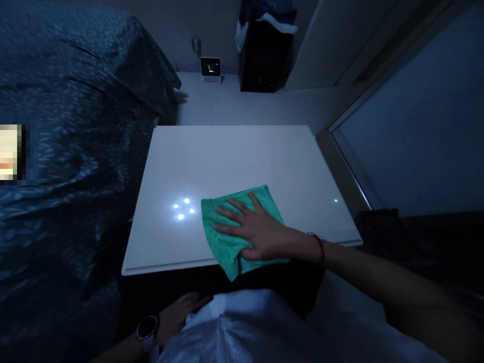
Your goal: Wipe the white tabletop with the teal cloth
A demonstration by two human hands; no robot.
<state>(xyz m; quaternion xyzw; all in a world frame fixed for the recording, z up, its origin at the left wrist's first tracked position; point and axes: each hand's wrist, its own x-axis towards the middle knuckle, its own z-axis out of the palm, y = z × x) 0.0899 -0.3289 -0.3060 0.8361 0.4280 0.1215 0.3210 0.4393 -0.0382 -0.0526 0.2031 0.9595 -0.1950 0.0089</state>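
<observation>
My right hand [253, 227] lies palm down with fingers spread on a green cloth [223, 242], pressing it flat against a glossy white tabletop [227, 156]. A red thread circles that wrist. One corner of the cloth hangs over the table's near edge, and a fold bunches up beside my thumb. Low in the view, my left hand [181, 310] rests by my lap, below the near edge, with its fingers stretched out and nothing visible in them. A round-faced watch [146, 327] is on the left wrist. Shadow hides part of those fingers.
A bed with a patterned cover [75, 101] stands along the left. Beyond the table are a small lit display [210, 68] on the floor and a black cabinet [266, 58] with fabric on top. To the right is a framed pale panel [423, 116]. Lamp reflections shine on the tabletop.
</observation>
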